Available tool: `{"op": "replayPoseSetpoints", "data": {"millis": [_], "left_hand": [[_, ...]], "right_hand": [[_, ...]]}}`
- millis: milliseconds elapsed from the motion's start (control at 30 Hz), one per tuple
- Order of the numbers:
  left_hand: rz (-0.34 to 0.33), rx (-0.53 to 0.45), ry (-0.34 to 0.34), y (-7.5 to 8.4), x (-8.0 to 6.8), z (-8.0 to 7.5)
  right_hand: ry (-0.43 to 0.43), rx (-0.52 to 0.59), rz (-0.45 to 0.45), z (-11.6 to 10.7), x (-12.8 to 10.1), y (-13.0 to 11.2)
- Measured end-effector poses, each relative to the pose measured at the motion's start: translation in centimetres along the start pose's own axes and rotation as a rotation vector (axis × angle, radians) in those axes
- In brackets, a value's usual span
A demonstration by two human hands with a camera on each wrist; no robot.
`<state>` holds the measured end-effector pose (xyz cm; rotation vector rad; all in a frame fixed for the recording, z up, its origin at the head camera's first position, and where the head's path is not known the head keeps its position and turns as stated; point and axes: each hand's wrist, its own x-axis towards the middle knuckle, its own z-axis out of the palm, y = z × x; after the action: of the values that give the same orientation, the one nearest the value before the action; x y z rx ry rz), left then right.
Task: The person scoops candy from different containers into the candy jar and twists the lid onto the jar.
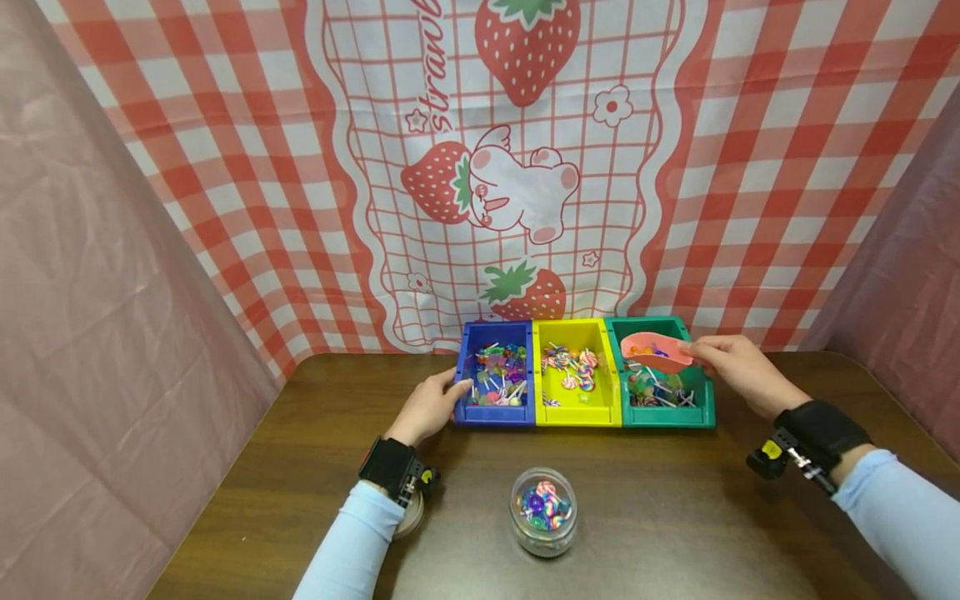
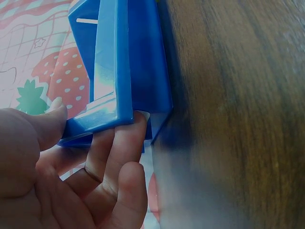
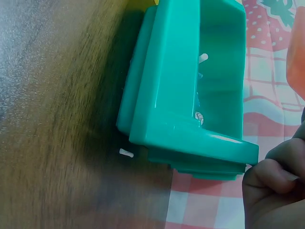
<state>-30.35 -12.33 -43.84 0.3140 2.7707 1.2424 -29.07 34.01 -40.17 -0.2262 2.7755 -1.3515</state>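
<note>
My right hand pinches the handle end of a pink scoop, which is over the green bin and carries a few small yellow and purple pieces. In the right wrist view only the scoop's edge shows, beside the curled fingers. At the other end of the row, my left hand grips the outer rim of the blue bin. The left wrist view has the thumb on one side of that rim and the fingertips under it.
Between the two bins stands a yellow bin; all three hold small candy-like pieces. A clear jar of colourful pieces stands nearer me. A round lid-like disc lies partly under my left wrist. A small white stick lies beside the green bin.
</note>
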Motion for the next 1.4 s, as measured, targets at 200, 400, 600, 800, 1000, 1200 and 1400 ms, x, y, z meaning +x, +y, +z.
{"op": "replayPoseSetpoints", "data": {"millis": [200, 400, 600, 800, 1000, 1200, 1400], "left_hand": [[-0.013, -0.010, -0.005, 0.1, -0.1, 0.0], [-0.020, -0.008, -0.002, 0.2, -0.1, 0.0], [-0.020, 0.000, -0.004, 0.0, -0.1, 0.0], [-0.019, -0.002, -0.005, 0.1, 0.0, 0.0], [-0.016, -0.001, -0.006, 0.2, 0.0, -0.1], [-0.018, 0.004, -0.006, 0.1, -0.1, 0.0], [-0.015, 0.006, -0.005, 0.1, 0.0, 0.0]], "right_hand": [[0.002, 0.009, 0.003, 0.1, -0.8, -0.3], [-0.003, 0.043, -0.063, 0.7, -2.2, -1.5], [-0.062, 0.085, -0.171, 2.1, -3.4, -3.3], [-0.129, 0.024, -0.253, 3.9, -4.8, -6.1], [-0.195, -0.038, -0.329, 5.8, -5.8, -8.2], [-0.269, -0.089, -0.369, 7.4, -6.8, -9.7], [-0.287, -0.173, -0.353, 8.4, -7.6, -11.1]]}}
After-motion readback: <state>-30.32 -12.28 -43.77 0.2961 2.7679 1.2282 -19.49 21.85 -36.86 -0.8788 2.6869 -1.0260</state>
